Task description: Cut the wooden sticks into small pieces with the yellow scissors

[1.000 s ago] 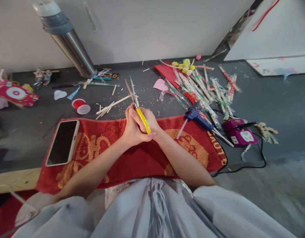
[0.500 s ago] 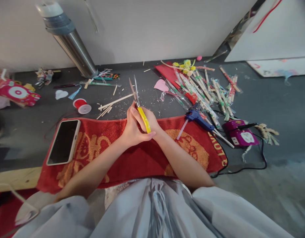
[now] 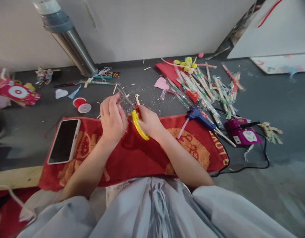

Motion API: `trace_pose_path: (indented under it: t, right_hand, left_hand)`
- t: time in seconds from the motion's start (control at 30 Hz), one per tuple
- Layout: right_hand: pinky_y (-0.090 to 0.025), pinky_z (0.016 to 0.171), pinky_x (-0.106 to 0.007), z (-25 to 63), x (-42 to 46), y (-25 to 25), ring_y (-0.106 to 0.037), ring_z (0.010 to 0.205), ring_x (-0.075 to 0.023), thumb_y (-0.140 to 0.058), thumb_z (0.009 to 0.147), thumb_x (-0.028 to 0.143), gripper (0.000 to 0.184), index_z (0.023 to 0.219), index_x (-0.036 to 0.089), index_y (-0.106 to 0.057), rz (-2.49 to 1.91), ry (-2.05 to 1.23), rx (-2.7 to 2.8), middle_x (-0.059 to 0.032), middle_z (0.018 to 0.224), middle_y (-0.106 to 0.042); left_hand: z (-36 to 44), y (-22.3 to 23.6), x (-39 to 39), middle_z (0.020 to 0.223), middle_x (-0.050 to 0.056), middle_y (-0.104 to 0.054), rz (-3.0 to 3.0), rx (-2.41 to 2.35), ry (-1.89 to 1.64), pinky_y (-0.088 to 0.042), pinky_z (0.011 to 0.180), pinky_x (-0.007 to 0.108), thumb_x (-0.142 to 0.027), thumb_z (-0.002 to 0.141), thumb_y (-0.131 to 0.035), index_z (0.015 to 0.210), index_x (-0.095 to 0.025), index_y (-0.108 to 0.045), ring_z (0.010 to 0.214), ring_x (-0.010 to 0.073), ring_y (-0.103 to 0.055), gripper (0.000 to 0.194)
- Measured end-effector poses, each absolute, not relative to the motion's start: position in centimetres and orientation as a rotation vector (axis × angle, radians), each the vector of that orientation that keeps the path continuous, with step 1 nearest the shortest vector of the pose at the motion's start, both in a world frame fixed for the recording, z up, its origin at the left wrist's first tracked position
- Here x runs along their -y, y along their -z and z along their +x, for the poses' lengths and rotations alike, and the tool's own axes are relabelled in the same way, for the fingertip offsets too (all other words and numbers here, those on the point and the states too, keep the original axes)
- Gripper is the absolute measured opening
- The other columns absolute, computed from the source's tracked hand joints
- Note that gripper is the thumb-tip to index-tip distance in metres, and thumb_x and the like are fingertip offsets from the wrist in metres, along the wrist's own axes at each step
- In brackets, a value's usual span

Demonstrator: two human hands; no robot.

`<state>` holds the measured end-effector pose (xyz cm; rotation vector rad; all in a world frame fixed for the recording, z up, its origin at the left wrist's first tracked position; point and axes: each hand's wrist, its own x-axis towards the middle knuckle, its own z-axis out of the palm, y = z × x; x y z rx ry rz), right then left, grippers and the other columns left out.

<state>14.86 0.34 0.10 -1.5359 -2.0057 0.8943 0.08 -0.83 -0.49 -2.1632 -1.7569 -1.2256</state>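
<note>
I have the fingers of my right hand (image 3: 151,123) wrapped around the scissors (image 3: 137,123), gripping them by the yellow handles over the near edge of the tabletop (image 3: 278,96). The blades point away from me, to the left. My left hand (image 3: 112,116) is just beside them, its fingers loosely extended and close together; I see nothing held there, and I can't tell whether they touch a blade.

I judge some cutting done: short pale stick pieces (image 3: 115,89) and fine crumbs (image 3: 144,91) are scattered beyond my hands, and a small knobbly piece (image 3: 137,99) lies just past my right hand. Plenty looks uncut, since a heap of sticks in clear wrappers (image 3: 195,86) sits off to the right. The blue glue gun (image 3: 200,117), partly over the red towel (image 3: 147,162), is out of my grasp, so any gluing isn't under way now.
</note>
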Motion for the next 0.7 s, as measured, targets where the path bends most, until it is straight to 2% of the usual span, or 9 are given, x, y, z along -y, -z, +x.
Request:
trace_pose_path:
  t: [0.1,0.23,0.47,0.7]
  right_hand:
    - [-0.044,0.081,-0.032,14.6,-0.2,0.0,-0.066,0.096,-0.0259,-0.05,0.093,0.05,0.041,0.111,0.015,-0.058,-1.57,-0.819,2.089,-0.0135,0.107,-0.069]
    - [-0.042,0.077,-0.031,14.8,-0.2,-0.1,-0.066,0.092,-0.0251,-0.046,0.095,0.051,0.041,0.111,0.015,-0.059,-1.548,-0.786,2.191,-0.0117,0.103,-0.071]
    - [-0.038,0.073,-0.029,15.2,-0.4,-0.4,-0.064,0.088,-0.0215,-0.044,0.096,0.049,0.04,0.107,0.013,-0.059,-1.482,-0.764,2.292,-0.0109,0.101,-0.069]
    - [-0.037,0.072,-0.027,15.4,-0.6,-0.7,-0.064,0.086,-0.0194,-0.046,0.095,0.049,0.04,0.107,0.014,-0.061,-1.447,-0.838,2.284,-0.0091,0.096,-0.069]
  left_hand:
    - [-0.6,1.0,-0.1,0.1,0.014,-0.065,-2.175,1.83,1.045,-0.047,0.086,0.039,-0.036,0.098,-0.035,0.109,-0.018,-0.061,0.099,0.026,-0.063,0.034]
    - [-1.6,1.7,-0.7,0.09,0.012,-0.065,-2.155,1.837,0.946,-0.044,0.071,0.033,-0.04,0.098,-0.036,0.104,-0.017,-0.065,0.084,0.0223,-0.063,0.037]
    - [-2.9,2.3,-1.4,0.081,0.008,-0.066,-2.123,1.706,0.838,-0.038,0.062,0.03,-0.036,0.095,-0.039,0.097,-0.02,-0.069,0.075,0.0193,-0.062,0.034]
    - [-3.5,2.4,-1.8,0.085,0.008,-0.068,-2.162,1.686,0.806,-0.041,0.063,0.029,-0.031,0.093,-0.04,0.095,-0.02,-0.068,0.078,0.0192,-0.063,0.03]
